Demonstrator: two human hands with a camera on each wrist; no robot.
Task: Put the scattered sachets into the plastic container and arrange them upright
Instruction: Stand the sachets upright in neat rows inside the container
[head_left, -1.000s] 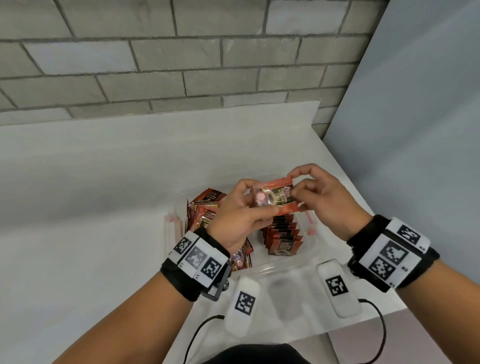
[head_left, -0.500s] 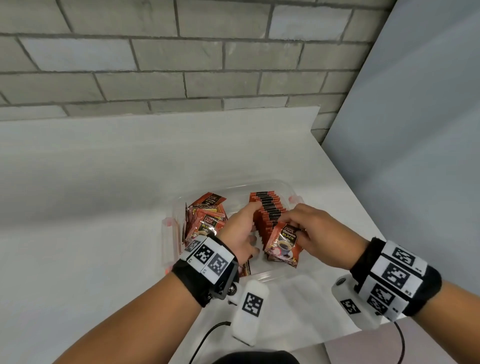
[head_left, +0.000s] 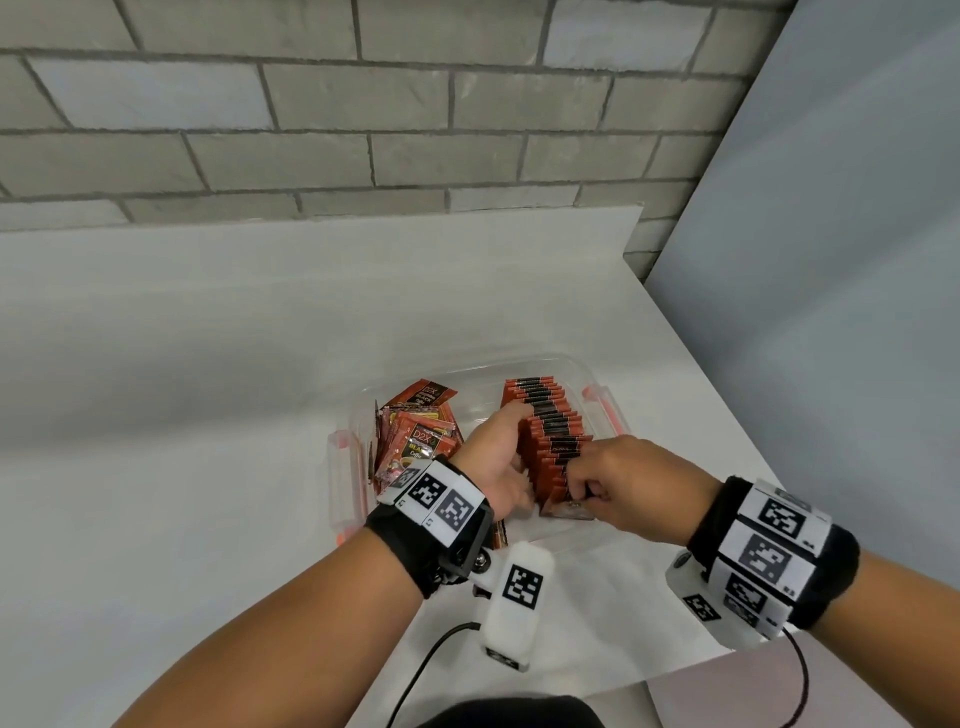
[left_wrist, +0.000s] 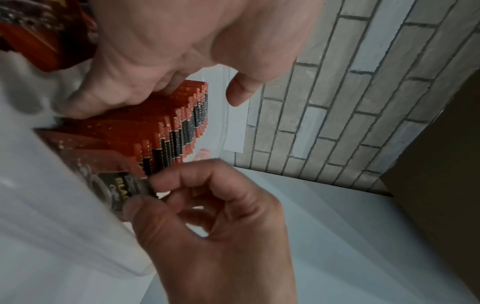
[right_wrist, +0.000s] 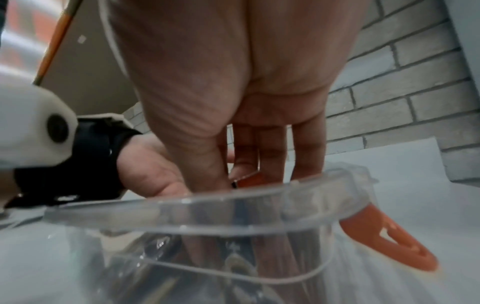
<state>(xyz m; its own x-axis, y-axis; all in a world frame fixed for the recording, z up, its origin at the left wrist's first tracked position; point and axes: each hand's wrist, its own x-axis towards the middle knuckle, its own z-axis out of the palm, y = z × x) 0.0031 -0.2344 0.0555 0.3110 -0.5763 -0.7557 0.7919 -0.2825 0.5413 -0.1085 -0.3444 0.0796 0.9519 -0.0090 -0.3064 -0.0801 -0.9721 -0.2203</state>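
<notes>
Here the right hand (head_left: 631, 483) sits low at the near end of the clear plastic container (head_left: 540, 362), thumb and curled forefinger pinching the top edge of one sachet (left_wrist: 118, 188), the front one of the row; from the left-wrist camera its dark label faces outward and its lower part is hidden behind the container's near wall. The left hand (head_left: 493, 460) lies along the left flank of the upright row of sachets (head_left: 550, 426), fingers extended and pressed flat against the red sides of the packets, thumb lifted clear above them, so it steadies the row without closing round anything. The two hands are close, nearly touching at the near end of the row. The row itself runs from the near wall toward the far wall along the right half of the container, the packets standing on edge, their red and black top bands stepped one behind another. In the left half lies a loose heap of sachets (head_left: 415, 431), tilted and overlapping, some face up with print showing. The container has orange clips (head_left: 602, 410) on its short sides, the right one hanging open as seen from the right-wrist camera (right_wrist: 389, 242). It rests on a white worktop (head_left: 208, 364) near the right edge, with a grey brick wall (head_left: 363, 104) behind and a plain grey panel (head_left: 831, 260) to the right. Both wrists carry black bands with marker-printed white blocks (head_left: 441, 499).
</notes>
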